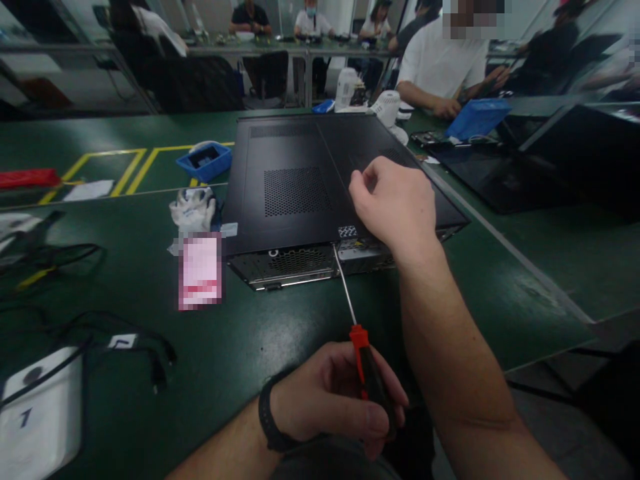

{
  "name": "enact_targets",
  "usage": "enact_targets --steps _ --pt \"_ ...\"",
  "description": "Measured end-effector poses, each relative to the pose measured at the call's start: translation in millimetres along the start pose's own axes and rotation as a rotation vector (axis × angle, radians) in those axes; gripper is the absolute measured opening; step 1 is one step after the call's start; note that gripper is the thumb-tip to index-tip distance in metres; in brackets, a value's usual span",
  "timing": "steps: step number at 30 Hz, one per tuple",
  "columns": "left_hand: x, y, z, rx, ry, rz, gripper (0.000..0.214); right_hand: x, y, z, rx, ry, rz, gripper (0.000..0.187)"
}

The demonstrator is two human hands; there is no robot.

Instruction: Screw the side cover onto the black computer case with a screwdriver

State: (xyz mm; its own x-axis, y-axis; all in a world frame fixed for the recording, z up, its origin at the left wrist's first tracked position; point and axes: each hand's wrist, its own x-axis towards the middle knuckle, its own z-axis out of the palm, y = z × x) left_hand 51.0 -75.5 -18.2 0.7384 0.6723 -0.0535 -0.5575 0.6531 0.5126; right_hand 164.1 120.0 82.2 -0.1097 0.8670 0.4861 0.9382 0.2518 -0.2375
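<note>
A black desktop computer case point(300, 187) lies flat on the green table point(150, 320), its rear panel facing me. My left hand point(335, 393) is closed around the red and black handle of a long screwdriver point(367, 373), whose tip touches the rear panel near its top edge. My right hand point(395, 203) rests on the case's top cover near the right rear corner, fingers curled in; whether they hold anything is hidden.
A blue parts tray point(205, 160) and a white glove point(193, 208) lie left of the case. Black cables point(100, 333) and a white device point(35, 413) sit at the near left. Another person point(445, 67) sits across the table by a blue tray point(477, 118).
</note>
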Motion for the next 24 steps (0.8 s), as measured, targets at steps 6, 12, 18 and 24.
enact_targets --steps 6,12,18,24 --pt "2 -8 -3.9 -0.008 -0.043 0.096 0.036 -1 0 0 0.027 -0.024 0.026 0.036" --pt "3 -10 -6.2 -0.021 -0.093 0.148 0.032 0 0 0 0.035 -0.039 0.038 0.035" --pt "0 -3 -1.9 -0.015 -0.017 0.012 0.039 0 -1 -1 0.003 -0.019 0.015 0.037" --pt "-2 -3 -3.3 0.002 -0.021 -0.033 0.044 -1 0 0 -0.004 -0.016 0.005 0.038"
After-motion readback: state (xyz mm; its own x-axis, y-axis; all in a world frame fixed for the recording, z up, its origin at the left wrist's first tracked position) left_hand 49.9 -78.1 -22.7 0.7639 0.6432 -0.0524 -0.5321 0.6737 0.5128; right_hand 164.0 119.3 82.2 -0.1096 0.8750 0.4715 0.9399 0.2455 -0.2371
